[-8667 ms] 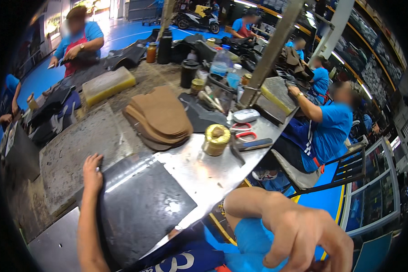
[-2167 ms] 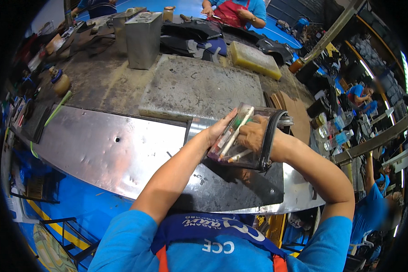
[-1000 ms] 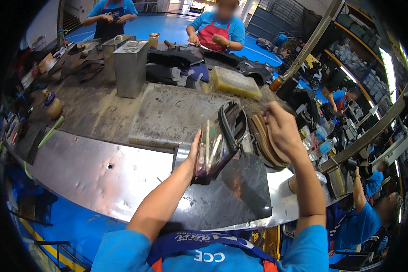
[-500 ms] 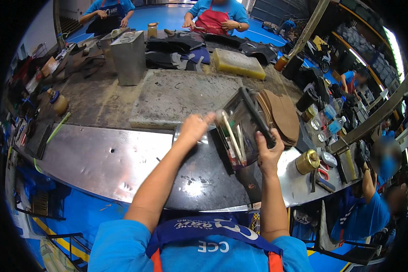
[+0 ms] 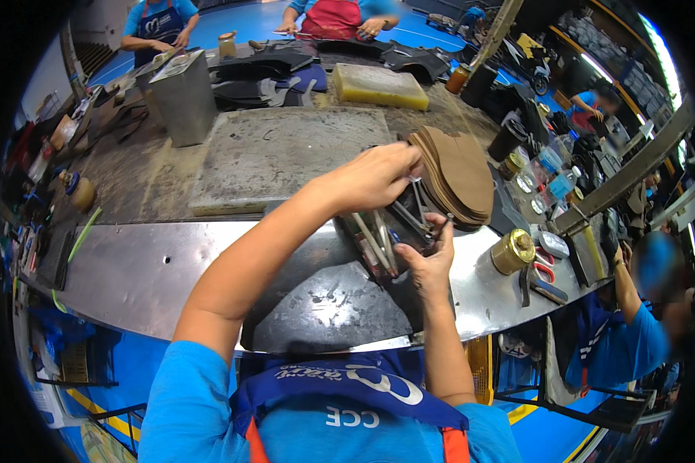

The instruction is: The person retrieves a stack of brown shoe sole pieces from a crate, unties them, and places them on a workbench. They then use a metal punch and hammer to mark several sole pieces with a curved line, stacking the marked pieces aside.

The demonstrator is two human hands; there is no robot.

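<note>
A dark, see-through pen box [image 5: 413,220] stands tilted on the metal-topped bench edge, with pens and pale sticks [image 5: 372,239] in it. My right hand [image 5: 431,266] grips its near right side, thumb and fingers around the rim. Over the box's far side my left hand [image 5: 386,174] is bent down with curled, closed fingers; what they hold, if anything, is hidden. Just beyond the box lies a stack of brown, sole-shaped pieces [image 5: 459,174]. A dark, worn sheet [image 5: 332,309] lies in front of me.
A grey slab [image 5: 286,154] lies mid-bench, a square metal can [image 5: 181,100] behind it to the left. A yellow block [image 5: 382,86] sits farther back. On the right are a brass-coloured pot [image 5: 512,251], red-handled scissors [image 5: 544,270] and bottles [image 5: 564,183]. Other people work around the bench.
My left hand has moved right and over the box, its fingers curling down. The right hand still holds the box, now lower and nearer. The view has shifted slightly.
</note>
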